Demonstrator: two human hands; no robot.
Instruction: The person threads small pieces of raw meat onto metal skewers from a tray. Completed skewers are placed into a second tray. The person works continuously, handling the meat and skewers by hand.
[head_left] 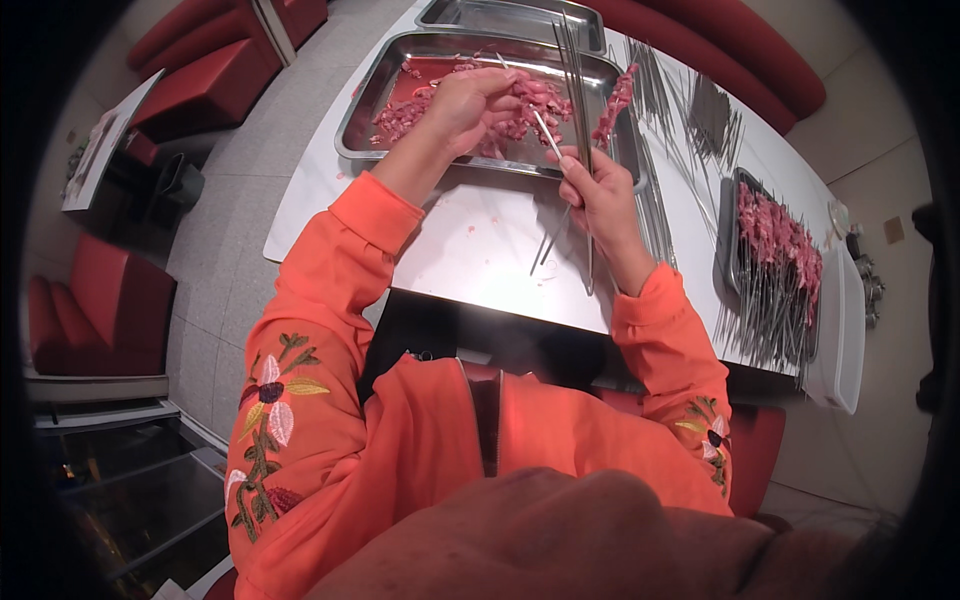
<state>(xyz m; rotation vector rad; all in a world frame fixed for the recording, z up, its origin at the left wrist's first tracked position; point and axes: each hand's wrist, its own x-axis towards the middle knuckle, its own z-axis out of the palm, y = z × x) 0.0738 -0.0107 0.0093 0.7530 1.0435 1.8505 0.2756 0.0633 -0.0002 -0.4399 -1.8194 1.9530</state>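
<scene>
Raw pink meat pieces [400, 118] lie in a shallow steel tray [356, 140] in front of me. My left hand [468, 112] is over the tray, its fingers closed on meat [540, 98] around a pale skewer [546, 132]. The skewer slants up and left, its tip showing past the meat. My right hand [604, 192] grips the lower part of that skewer together with a bundle of thin metal skewers [577, 85], which stand upright. Just above the right hand, a threaded meat skewer [615, 105] leans at the tray's right side; its lower end is hidden.
Bare metal skewers [710, 115] lie on the white table [450, 245] to the right. Beyond them stands a dark tray [733, 240] of finished meat skewers [780, 240], beside a white plastic bin [840, 330]. A second steel tray [510, 14] is at the back. Red seats [110, 300] stand left.
</scene>
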